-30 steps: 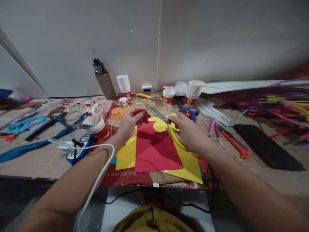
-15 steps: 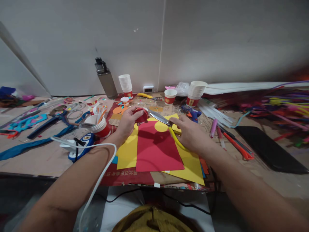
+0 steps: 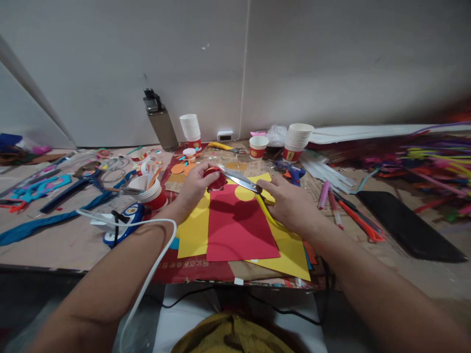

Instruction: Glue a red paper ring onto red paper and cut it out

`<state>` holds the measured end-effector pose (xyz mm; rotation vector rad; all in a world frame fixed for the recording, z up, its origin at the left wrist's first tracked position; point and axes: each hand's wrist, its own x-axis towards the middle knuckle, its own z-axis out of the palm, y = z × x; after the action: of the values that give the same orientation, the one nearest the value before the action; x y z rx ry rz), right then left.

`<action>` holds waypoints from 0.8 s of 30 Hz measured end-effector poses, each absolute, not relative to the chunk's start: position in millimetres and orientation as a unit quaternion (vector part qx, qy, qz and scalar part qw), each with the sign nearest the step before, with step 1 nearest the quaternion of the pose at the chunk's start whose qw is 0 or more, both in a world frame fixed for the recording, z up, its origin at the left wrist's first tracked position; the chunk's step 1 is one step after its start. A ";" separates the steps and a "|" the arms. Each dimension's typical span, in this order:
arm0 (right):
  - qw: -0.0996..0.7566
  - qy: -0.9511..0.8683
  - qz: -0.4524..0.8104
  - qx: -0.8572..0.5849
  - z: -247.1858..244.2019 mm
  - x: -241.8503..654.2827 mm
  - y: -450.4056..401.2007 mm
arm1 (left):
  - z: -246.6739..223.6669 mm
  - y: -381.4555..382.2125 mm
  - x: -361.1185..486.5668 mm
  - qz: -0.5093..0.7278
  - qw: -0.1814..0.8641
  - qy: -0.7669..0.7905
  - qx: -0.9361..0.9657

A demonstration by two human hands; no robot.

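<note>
My left hand (image 3: pixel 196 185) pinches a small round red piece (image 3: pixel 217 179), probably paper. The silver blades of the yellow-handled scissors (image 3: pixel 241 181) reach to its upper right edge. Those scissors are held in my right hand (image 3: pixel 290 203), with the fingers at the yellow handles. Below both hands lies a red sheet (image 3: pixel 241 235) on top of yellow sheets (image 3: pixel 191 235). A yellow circle (image 3: pixel 245 193) rests at the red sheet's top edge. Orange discs (image 3: pixel 177 169) lie behind my left hand.
Paper cups (image 3: pixel 153 196) holding tools stand left, beside a blue and white device (image 3: pixel 128 221) with a white cable. Behind are a bottle (image 3: pixel 162 125), cup stacks (image 3: pixel 297 139) and a glue gun (image 3: pixel 292 171). Markers (image 3: pixel 324 195) and a black phone-like slab (image 3: pixel 408 225) lie right.
The red piece has turned in my left fingers and shows more of its face. The scissor blades have shifted slightly down and left with my right hand.
</note>
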<state>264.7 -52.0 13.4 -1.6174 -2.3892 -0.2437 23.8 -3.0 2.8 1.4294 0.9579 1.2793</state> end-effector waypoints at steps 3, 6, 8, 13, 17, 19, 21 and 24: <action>0.125 -0.821 -0.094 -0.549 12.7 263.9 -51.9 | 2.1 -3.3 24.1 0.529 0.485 0.378 0.585; 0.131 -0.825 -0.107 -0.539 12.6 263.2 -52.1 | 1.7 -2.8 25.0 0.538 0.502 0.362 0.573; 0.136 -0.825 -0.115 -0.537 13.2 262.7 -52.7 | 1.3 -2.3 25.5 0.542 0.512 0.357 0.563; 0.142 -0.828 -0.118 -0.530 14.9 261.7 -54.3 | 1.0 -1.3 26.0 0.548 0.527 0.351 0.546; 0.138 -0.831 -0.118 -0.527 14.7 260.8 -54.5 | 2.4 -1.0 25.4 0.539 0.543 0.347 0.542; 0.132 -0.828 -0.116 -0.533 14.4 260.5 -54.5 | 2.6 -0.9 24.7 0.531 0.549 0.345 0.545; 0.127 -0.826 -0.114 -0.537 14.4 260.2 -54.6 | 2.3 -0.5 23.8 0.528 0.551 0.343 0.548; 0.121 -0.827 -0.106 -0.539 15.2 259.8 -55.3 | 1.2 0.1 22.3 0.525 0.553 0.341 0.550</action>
<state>259.8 -55.3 15.2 -1.5728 -2.4156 -0.3105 22.3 0.1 1.2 1.2994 0.8064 1.2401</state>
